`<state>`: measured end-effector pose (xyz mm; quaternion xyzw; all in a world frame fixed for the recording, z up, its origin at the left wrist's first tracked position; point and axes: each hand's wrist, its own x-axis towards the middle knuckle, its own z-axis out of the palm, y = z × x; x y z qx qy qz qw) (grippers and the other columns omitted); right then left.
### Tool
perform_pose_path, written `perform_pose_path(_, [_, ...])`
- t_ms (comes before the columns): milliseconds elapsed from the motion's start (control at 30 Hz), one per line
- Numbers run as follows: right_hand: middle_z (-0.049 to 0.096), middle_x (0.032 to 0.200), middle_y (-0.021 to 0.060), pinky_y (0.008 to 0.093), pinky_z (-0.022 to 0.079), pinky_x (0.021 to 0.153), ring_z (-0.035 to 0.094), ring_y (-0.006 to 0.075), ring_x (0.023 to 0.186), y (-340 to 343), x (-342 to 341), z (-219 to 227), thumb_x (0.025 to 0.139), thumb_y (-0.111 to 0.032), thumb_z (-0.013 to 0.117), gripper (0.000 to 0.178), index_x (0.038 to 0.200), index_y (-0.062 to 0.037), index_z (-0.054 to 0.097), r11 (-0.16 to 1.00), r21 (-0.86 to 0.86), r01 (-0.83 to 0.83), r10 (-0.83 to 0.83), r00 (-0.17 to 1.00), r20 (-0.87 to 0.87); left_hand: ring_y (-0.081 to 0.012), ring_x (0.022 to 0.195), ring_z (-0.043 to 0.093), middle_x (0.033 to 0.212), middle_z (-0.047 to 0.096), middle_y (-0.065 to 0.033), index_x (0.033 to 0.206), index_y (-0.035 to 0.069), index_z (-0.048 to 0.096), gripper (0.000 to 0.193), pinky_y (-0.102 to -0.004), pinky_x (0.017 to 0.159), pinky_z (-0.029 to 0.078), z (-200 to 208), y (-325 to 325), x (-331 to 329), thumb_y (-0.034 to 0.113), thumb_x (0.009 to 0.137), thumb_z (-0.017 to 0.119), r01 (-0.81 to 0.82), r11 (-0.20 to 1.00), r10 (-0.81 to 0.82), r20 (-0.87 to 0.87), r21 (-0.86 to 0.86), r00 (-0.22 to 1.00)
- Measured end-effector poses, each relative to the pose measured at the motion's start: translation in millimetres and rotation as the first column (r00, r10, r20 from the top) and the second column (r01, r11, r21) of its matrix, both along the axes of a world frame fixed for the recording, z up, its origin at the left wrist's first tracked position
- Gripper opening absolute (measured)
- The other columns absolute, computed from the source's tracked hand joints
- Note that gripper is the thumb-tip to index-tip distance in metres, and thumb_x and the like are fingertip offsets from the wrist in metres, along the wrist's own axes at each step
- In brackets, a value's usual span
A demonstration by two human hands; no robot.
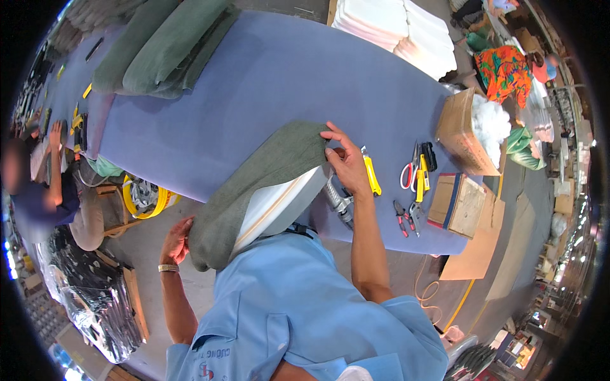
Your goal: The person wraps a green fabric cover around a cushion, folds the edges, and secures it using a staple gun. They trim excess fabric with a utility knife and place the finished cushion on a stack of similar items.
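A long padded piece with a dark green fabric cover lies aslant against my body and over the table's near edge. Its white foam side, with a tan strip along it, shows below the cover. My right hand pinches the fabric at the far right corner between thumb and fingers. At the near left end, my left hand is curled on the cover's edge, its fingertips partly hidden. Close to my right forearm lie a yellow utility knife and a grey metal air tool.
On the blue table lie scissors, a yellow-handled tool and pliers. Green padded pieces rest at the far left. A carton with white stuffing stands right. Another person sits at left.
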<state>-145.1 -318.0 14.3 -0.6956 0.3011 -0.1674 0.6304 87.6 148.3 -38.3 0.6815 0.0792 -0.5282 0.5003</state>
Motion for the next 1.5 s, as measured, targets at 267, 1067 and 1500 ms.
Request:
perform_pose_path(267, [0.046, 0.162, 0.0121, 0.0376, 0.045, 0.111, 0.046, 0.0269, 0.149, 36, -1, -2, 0.086, 0.001, 0.067, 0.062, 0.145, -0.0131, 0.055, 0.965, -0.242, 0.101, -0.083, 0.993, 0.087, -0.0198, 0.107, 0.068, 0.123, 0.072, -0.011, 0.143, 0.0, 0.059, 0.049, -0.0315, 0.096, 0.052, 41, -93, 14, 0.035, 0.109, 0.058, 0.656, 0.741, -0.625, 0.503, 0.143, 0.597])
perform_pose_path(1067, [0.055, 0.141, 0.0283, 0.0495, 0.054, 0.093, 0.066, 0.0457, 0.111, 52, 56, 9, 0.104, -0.035, 0.058, 0.043, 0.097, 0.0052, 0.074, 0.913, -0.211, 0.349, -0.367, 0.929, -0.055, -0.0463, 0.149, 0.037, 0.162, 0.035, -0.0307, 0.159, -0.006, 0.028, 0.096, -0.0472, 0.116, 0.044, 70, -334, -50, -0.002, 0.076, 0.077, 0.8, 0.556, -0.362, 0.932, 0.227, -0.013])
perform_pose_path(1500, [0.063, 0.134, 0.023, 0.0474, 0.054, 0.088, 0.068, 0.0408, 0.104, 70, 68, 14, 0.105, -0.028, 0.059, 0.036, 0.096, 0.0029, 0.074, 0.876, -0.164, 0.454, -0.467, 0.883, -0.048, -0.0426, 0.145, 0.045, 0.157, 0.045, -0.0266, 0.156, 0.001, 0.039, 0.091, -0.0458, 0.113, 0.05, 76, -312, -26, -0.012, 0.071, 0.069, 0.853, 0.512, -0.229, 0.973, 0.104, 0.018])
